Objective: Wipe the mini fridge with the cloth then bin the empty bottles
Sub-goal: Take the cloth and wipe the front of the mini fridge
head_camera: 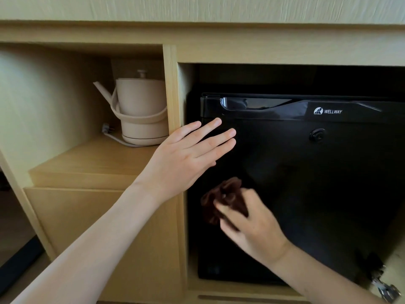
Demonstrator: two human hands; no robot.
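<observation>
Here, left hand flat, fingers outstretched.

The left hand is reached forward from the near left on a bare forearm that runs diagonally up and to the right. It is flat and spread, back of the hand toward the camera, fingers straight and slightly fanned, pointing up and to the right, the thumb tucked beneath on the near side. The right hand comes in from the near right on a bare forearm angled up and to the left, and sits lower and nearer than the left. Its fingers are curled closed around a bunched dark cloth, knuckles toward the camera, slightly blurred.
</observation>
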